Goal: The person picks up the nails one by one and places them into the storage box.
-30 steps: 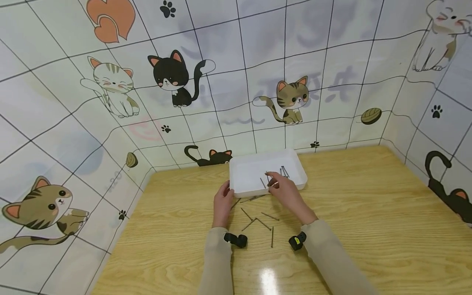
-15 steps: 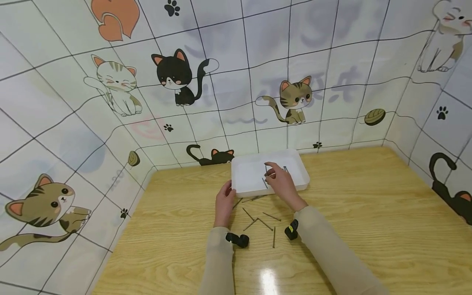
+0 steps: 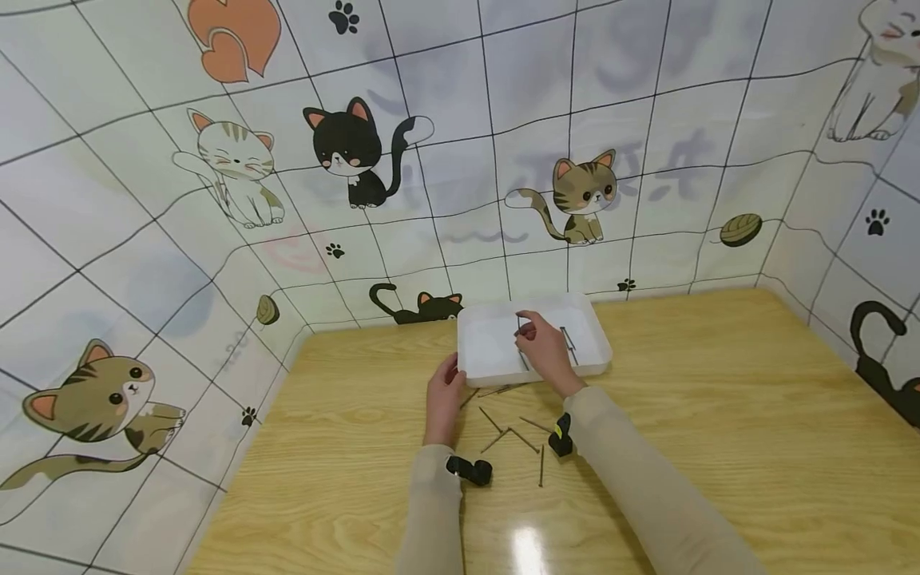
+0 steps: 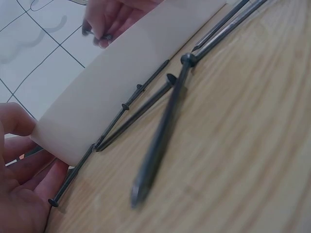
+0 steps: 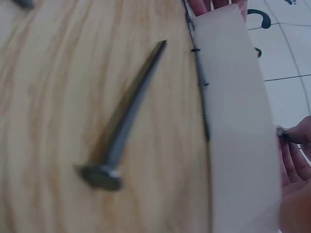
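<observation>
Now one pinched nail [image 3: 518, 323] over one white tray [image 3: 483, 343]

Two hands are at work. The right hand [image 3: 548, 353] reaches over the tray, thumb and fingertips pinching a single nail. The left hand [image 3: 444, 402] grips the tray's near left corner, thumb at the rim, the other fingers bent against the outer side.

At least three more nails lie inside the tray, on its right half; the right hand hides part of the floor there. Five loose nails [image 3: 541, 467] are scattered on the wooden table [image 3: 323, 479] in front, some touching end to end. Several others lie close along the tray's front wall, overlapping too much to count surely.

Each nail is dark grey metal, with a straight shaft, flat round head and pointed tip. The tray is shallow and rectangular, with rounded corners, and sits at the back of the table by the cat-patterned wall [image 3: 467, 120]. Two black wrist devices [image 3: 470, 471] show, one at each beige sleeve [image 3: 434, 511].
</observation>
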Demonstrator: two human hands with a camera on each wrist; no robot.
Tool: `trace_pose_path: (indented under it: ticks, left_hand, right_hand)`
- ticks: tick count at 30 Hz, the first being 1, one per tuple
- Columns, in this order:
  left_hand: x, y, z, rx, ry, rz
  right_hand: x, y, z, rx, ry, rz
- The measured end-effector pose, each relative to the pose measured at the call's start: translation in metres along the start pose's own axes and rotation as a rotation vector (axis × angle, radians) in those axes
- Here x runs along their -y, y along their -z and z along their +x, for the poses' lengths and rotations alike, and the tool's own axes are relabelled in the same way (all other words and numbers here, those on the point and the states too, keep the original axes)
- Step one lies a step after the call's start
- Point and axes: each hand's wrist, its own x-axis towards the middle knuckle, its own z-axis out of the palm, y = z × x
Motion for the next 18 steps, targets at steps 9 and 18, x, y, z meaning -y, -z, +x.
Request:
trace_pose_path:
  ticks: [9,18]
  left_hand:
    - [-0.0011,0.0011,0.0019,0.003,-0.006,0.005]
    - [-0.0011,0.0012,0.0007,0.012,0.030,0.027]
  right_hand:
    - [-0.0049,-0.0025,0.0050,0.064,-0.046,-0.020]
    - [-0.0063,-0.0025,0.0053,0.097,-0.099,-0.025]
